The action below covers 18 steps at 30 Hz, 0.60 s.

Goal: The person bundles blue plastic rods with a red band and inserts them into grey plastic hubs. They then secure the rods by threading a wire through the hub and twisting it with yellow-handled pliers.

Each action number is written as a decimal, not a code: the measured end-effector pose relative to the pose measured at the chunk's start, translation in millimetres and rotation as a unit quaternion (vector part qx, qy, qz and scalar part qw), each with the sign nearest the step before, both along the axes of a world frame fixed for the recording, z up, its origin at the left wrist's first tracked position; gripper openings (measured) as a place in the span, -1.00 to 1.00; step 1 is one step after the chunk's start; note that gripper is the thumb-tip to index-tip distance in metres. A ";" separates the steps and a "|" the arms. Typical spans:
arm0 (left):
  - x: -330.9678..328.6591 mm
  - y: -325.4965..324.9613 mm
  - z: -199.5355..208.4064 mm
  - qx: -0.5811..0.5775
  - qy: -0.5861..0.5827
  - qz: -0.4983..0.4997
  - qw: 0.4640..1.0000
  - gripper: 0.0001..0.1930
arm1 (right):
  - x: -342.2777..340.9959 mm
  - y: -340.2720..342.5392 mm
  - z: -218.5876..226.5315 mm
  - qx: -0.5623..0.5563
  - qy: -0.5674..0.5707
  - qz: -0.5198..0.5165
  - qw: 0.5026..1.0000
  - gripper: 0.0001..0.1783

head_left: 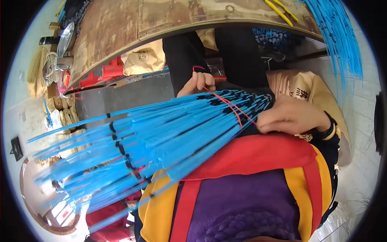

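A large bundle of long, thin blue strands [161, 133] with black bands and dark ends lies across my lap, fanning out and blurring toward the lower left. Around its narrow end runs a red cord [229, 103]. My left hand [198, 84] is closed on one part of the cord, at the far side of the bundle. On the right, my right hand [288, 117] pinches another part of it, near the dark ends. Between the two hands, the cord stretches across the top of the strands. What lies beneath the bundle is hidden.
A worn wooden table [153, 18] stands in front, with a yellow-handled tool [282, 12] on it. More blue strands [336, 36] hang over its right edge. Brown paper sacks [145, 58] sit below. A large paper bag [322, 97] stands at my right.
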<state>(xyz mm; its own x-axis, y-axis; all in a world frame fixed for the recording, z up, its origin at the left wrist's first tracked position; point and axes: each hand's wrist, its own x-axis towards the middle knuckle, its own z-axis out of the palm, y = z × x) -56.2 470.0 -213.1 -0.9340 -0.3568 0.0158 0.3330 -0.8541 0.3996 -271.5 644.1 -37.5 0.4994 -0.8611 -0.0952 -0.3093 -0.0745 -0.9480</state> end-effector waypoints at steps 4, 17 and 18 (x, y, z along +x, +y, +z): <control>9.9 18.3 -29.7 0.048 -0.125 0.024 0.991 -0.63 | 26.5 -19.0 -35.7 0.215 -0.131 -0.076 0.965 -0.76; 41.9 47.2 -19.5 0.095 -0.362 0.164 0.913 -0.81 | 45.3 -145.0 -151.9 -0.097 0.001 -0.426 0.900 -0.79; 42.0 48.9 -16.6 0.092 -0.362 0.167 0.912 -0.81 | 46.9 -145.2 -154.1 -0.101 0.014 -0.417 0.903 -0.78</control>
<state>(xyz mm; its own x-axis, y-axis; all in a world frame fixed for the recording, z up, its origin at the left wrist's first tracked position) -14.2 518.9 -229.7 -0.5143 -0.5574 -0.6518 0.2926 -0.8284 0.4776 -224.6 498.9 -191.5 -0.3321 -0.9375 0.1036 -0.3621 0.0253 -0.9318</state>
